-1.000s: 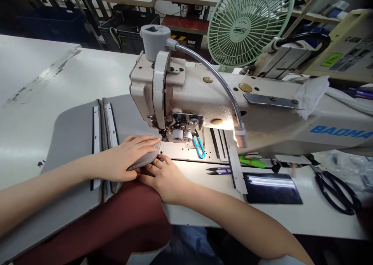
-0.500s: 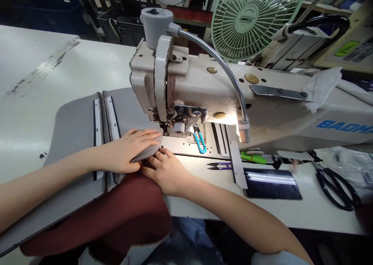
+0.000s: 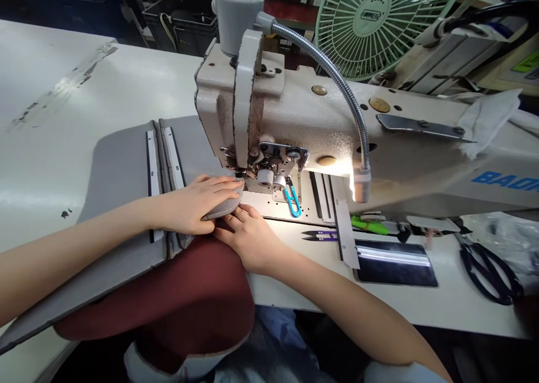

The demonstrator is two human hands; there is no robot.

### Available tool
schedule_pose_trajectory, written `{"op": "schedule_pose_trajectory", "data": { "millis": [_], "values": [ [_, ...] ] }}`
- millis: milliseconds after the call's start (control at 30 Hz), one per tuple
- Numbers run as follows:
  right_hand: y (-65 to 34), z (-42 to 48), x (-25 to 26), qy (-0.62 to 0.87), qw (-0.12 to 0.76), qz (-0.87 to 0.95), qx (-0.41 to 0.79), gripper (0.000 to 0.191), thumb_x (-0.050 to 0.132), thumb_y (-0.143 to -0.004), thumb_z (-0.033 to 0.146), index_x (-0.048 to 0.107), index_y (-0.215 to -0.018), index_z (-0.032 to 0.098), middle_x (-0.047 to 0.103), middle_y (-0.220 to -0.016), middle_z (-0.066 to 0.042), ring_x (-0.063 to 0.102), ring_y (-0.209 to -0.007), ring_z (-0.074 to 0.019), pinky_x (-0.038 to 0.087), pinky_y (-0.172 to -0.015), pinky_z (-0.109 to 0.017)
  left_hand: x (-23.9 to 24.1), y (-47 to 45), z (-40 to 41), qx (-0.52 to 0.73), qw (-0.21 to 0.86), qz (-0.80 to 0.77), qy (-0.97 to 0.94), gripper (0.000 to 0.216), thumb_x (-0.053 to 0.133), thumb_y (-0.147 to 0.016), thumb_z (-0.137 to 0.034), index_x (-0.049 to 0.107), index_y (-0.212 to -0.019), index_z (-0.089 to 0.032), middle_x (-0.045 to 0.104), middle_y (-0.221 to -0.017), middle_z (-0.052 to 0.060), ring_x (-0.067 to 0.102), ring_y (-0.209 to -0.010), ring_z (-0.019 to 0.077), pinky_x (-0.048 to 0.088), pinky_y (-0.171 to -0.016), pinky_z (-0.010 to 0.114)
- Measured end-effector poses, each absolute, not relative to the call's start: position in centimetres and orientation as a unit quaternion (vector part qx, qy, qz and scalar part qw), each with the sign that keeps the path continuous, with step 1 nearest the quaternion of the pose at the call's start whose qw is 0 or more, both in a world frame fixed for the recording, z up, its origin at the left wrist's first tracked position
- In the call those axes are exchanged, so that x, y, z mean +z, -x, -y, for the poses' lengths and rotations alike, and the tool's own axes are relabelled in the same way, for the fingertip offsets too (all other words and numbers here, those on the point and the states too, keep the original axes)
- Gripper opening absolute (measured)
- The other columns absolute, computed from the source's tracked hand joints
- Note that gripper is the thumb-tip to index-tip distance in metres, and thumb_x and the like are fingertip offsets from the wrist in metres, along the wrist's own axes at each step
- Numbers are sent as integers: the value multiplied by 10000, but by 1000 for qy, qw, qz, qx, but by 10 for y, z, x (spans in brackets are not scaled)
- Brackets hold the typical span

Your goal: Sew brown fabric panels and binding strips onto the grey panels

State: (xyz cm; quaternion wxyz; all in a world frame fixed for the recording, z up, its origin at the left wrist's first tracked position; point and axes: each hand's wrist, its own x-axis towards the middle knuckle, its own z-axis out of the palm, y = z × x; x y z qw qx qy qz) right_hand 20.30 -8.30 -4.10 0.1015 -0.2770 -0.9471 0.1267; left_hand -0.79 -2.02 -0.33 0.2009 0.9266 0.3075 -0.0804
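Note:
My left hand (image 3: 191, 204) lies with its fingers stretched flat over a grey fabric piece (image 3: 227, 206), its rounded corner close to the needle area of the sewing machine (image 3: 269, 167). With bent fingers, my right hand (image 3: 248, 237) pinches the near edge of this piece, right beside my left thumb; the fingertips are partly hidden. Joined grey fabric panels (image 3: 122, 164) spread to the left, carrying two pale strips (image 3: 174, 155) along a seam. A dark red fabric side (image 3: 197, 293) hangs over the table's front edge.
Blue thread snips (image 3: 292, 200) lie by the machine foot. Further right are purple snips (image 3: 322, 236), a metal strip (image 3: 346, 231), a green-handled tool (image 3: 370, 226), a phone-like dark slab (image 3: 396, 264) and black scissors (image 3: 490, 273). A green fan (image 3: 370, 18) stands behind.
The whole view has shifted, so machine, fabric and hands appear slightly further right and higher. Both hands keep about the same place on the fabric beside the needle area.

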Motion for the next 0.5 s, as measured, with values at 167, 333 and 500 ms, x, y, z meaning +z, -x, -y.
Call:
{"op": "schedule_pose_trajectory", "data": {
  "millis": [167,333,500],
  "values": [
    [-202,82,-41,276,101,947,131,399,518,-914,222,631,-1296,212,643,-1204,-117,534,-1098,-288,333,-1074,-443,2,5,19,-89,204,-308,-925,652,519,-792,-244,433,-1433,-157,305,-1616,128,228,-1511,304,216,-1217,501],
    [-203,78,-41,282,97,947,121,435,533,-905,219,604,-1334,215,623,-1256,-135,519,-1139,-294,337,-1062,-452,6,-1,15,-88,198,-320,-922,647,525,-774,-247,456,-1412,-162,365,-1577,144,323,-1465,317,260,-1189,508],
    [-202,80,-39,282,95,946,126,412,525,-918,225,608,-1321,200,616,-1280,-147,508,-1163,-298,349,-1042,-452,8,-2,17,-88,198,-322,-921,616,517,-781,-250,486,-1392,-179,392,-1562,124,380,-1433,309,290,-1179,492]
  ]
}}
